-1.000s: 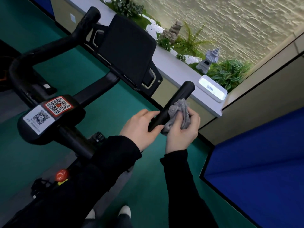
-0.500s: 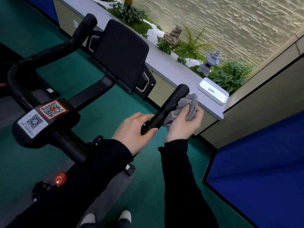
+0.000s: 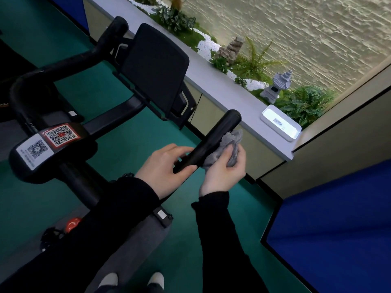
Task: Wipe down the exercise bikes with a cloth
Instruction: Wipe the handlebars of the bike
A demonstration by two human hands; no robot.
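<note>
My right hand point(image 3: 224, 173) clutches the crumpled grey cloth point(image 3: 225, 145) against the black padded handlebar horn point(image 3: 213, 140), beside my left hand point(image 3: 166, 172) gripping it; I'd wrap the cloth fully and stroke tipward.

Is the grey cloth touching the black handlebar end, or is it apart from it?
Touching. In the head view the right hand holds the grey cloth bunched against the handlebar end, with no gap between them.
</note>
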